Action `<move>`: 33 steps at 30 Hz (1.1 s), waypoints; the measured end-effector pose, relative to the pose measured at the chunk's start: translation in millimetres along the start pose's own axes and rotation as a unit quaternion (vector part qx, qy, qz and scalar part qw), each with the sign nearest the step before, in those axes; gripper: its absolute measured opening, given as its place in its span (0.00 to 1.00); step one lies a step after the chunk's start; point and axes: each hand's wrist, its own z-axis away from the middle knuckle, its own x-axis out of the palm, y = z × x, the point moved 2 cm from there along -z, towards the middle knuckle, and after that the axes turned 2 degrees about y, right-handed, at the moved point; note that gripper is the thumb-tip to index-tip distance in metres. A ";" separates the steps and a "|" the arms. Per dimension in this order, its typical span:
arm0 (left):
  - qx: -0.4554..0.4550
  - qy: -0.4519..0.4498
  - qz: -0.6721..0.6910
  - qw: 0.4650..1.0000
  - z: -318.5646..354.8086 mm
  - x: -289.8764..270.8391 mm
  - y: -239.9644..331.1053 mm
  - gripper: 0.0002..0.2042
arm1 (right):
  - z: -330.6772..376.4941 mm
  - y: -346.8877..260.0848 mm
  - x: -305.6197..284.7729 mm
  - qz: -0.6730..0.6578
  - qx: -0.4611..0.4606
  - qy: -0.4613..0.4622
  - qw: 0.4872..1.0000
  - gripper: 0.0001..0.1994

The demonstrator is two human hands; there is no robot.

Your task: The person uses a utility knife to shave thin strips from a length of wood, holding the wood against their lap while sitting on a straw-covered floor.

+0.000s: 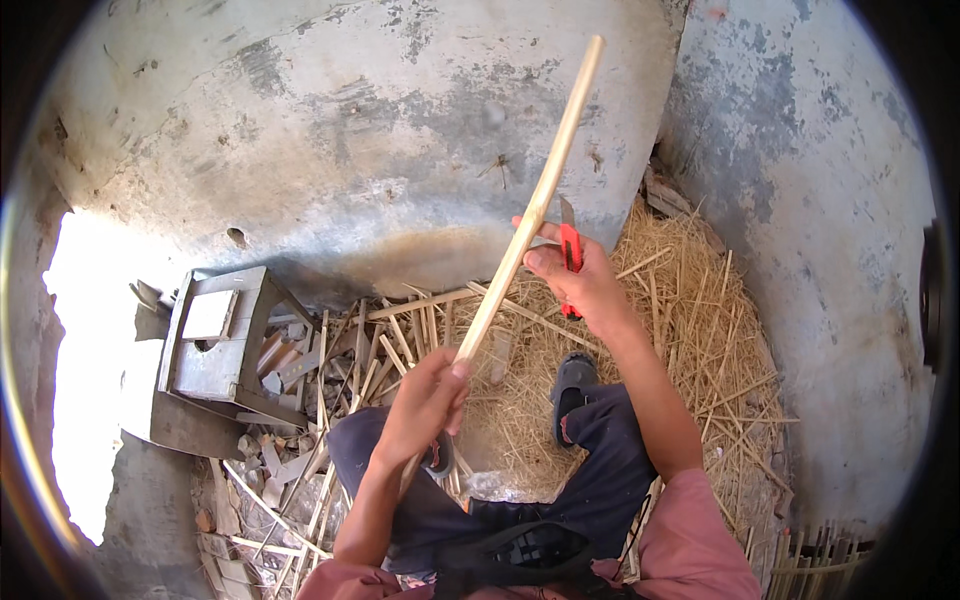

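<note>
A long pale wooden stick slants up and to the right in front of me, with a slight bend around its middle. My left hand is wrapped round its lower part, and the lower end passes down beside my left forearm. A red utility knife with its blade out, pointing upward, is in my right hand. The thumb and fingers of that hand also meet the stick near its middle. The knife's blade stands just right of the stick, apart from it.
Straw-like shavings and thin strips cover the floor ahead and to the right. A worn wooden box stands at the left, near rubble and scrap wood. Weathered walls enclose the corner. Upright sticks are at lower right.
</note>
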 end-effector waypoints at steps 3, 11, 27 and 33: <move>0.023 -0.037 0.023 0.999 -14.7 9.1 8.4 0.13 | -0.2 -0.6 10.1 -0.028 -0.031 0.005 0.999 0.24; -0.014 -0.200 -0.066 0.977 -43.5 23.3 13.2 0.22 | -12.7 -2.2 -6.1 0.008 -0.177 0.166 0.970 0.23; 0.022 -0.133 0.091 0.987 -49.3 28.6 -11.6 0.17 | -10.0 8.3 -2.9 0.054 -0.093 0.080 0.991 0.23; 0.001 -0.155 -0.023 0.988 -41.2 27.7 -24.2 0.18 | -14.3 -9.7 -22.7 0.028 -0.125 0.181 0.975 0.22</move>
